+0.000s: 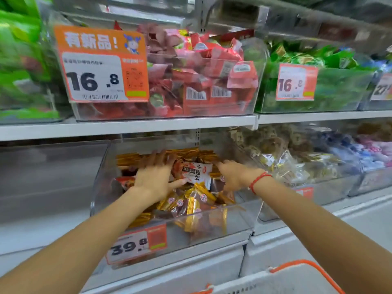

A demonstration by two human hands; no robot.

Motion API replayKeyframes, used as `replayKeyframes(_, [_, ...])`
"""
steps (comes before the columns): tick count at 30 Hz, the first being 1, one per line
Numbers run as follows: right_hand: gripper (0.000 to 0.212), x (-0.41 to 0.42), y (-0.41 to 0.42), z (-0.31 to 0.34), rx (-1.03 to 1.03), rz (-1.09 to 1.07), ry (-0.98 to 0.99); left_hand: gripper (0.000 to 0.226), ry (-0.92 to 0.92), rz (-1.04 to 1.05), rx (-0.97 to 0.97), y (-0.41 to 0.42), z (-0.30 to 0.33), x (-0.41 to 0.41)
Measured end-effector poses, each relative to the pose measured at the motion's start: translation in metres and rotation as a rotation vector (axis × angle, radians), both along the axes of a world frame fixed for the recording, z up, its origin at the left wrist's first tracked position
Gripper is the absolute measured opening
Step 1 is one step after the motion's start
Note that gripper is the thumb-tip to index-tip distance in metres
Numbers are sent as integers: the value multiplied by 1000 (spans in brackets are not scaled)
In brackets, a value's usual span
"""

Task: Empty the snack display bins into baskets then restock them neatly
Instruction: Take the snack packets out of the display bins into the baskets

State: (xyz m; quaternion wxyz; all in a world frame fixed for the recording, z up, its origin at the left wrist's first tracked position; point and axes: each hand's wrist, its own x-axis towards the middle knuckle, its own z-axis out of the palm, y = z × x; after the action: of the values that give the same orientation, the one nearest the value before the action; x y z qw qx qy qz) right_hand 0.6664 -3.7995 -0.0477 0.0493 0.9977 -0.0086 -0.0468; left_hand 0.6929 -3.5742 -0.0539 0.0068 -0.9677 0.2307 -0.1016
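Now | step: we judged ourselves emptying the bin (101, 187) | left hand (153, 179) flat, fingers spread on snacks (195, 200); right hand (235, 175) dug in, grip not discernible | basket (297, 276) below right | next: gather a handful, carry to basket

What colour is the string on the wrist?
Red; the string on the right wrist shows in the head view.

White metal shelving (165, 122) w/ perforated upright (197, 137), two tiers, bright even light.
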Motion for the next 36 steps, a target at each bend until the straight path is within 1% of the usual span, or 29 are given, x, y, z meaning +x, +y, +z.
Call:
replayKeyframes(1, [81, 6, 1, -1, 2, -5, 29, 85, 58, 43, 12, 2, -1, 6])
replayKeyframes(3, [88, 13, 5, 0, 4, 2, 90, 96, 235, 103, -11, 5, -6, 15])
replayKeyframes(4, [91, 15, 8, 0, 4, 15, 118, 93, 312, 100, -27, 5, -9, 17])
replayKeyframes(5, [94, 16, 10, 0, -2, 26, 140, 85, 360, 77, -33, 5, -11, 19])
replayKeyframes(6, [94, 17, 12, 0, -19, 34, 148, 78, 376, 63, -28, 6, -12, 21])
replayKeyframes(7, [90, 19, 12, -2, -45, 42, 138, 78, 369, 59, -20, 8, -11, 21])
replayKeyframes(8, [81, 20, 12, -3, -74, 57, 116, 80, 359, 55, -1, 11, -9, 21])
replayKeyframes(9, [68, 21, 11, -4, -104, 76, 92, 81, 349, 46, 24, 15, -8, 21])
replayKeyframes(11, [45, 17, 9, -4, -148, 90, 59, 73, 313, 34, 40, 20, -7, 18])
replayKeyframes(12, [41, 13, 9, -3, -148, 94, 47, 66, 279, 47, 17, 22, -9, 15])
replayKeyframes(15, [37, -2, 10, 4, -96, 111, 45, 41, 148, 81, -25, 17, -15, -8])
replayKeyframes(17, [37, -14, 9, 10, -49, 131, 40, 33, 131, 69, 25, 15, -17, -17])
replayKeyframes(19, [32, -24, 5, 15, -9, 161, -7, 29, 135, 49, 30, 16, -7, -22])
replayKeyframes(21, [32, -39, 1, 22, 4, 160, -81, 29, 97, 12, -29, 18, 8, -30])
replayKeyframes(23, [32, -56, -1, 32, 36, 160, -202, 30, 23, -40, -113, 20, 21, -48])
replayKeyframes(26, [34, -94, 4, 50, 169, 165, -406, 33, -97, -137, -299, 24, 35, -83])
replayKeyframes(28, [34, -129, 8, 58, 220, 209, -539, 38, -147, -194, -422, 30, 45, -110])
replayKeyframes(30, [37, -169, 12, 61, 254, 265, -605, 40, -199, -252, -519, 37, 53, -139])
replayKeyframes(31, [38, -189, 11, 59, 278, 276, -582, 40, -228, -288, -567, 41, 54, -154])
replayKeyframes(33, [41, -221, 7, 48, 334, 260, -465, 36, -253, -345, -611, 47, 50, -180])
replayKeyframes(34, [42, -234, 5, 38, 352, 232, -395, 34, -235, -353, -588, 47, 43, -189])
replayKeyframes(36, [42, -252, 2, 10, 340, 151, -273, 34, -127, -345, -472, 42, 22, -203])
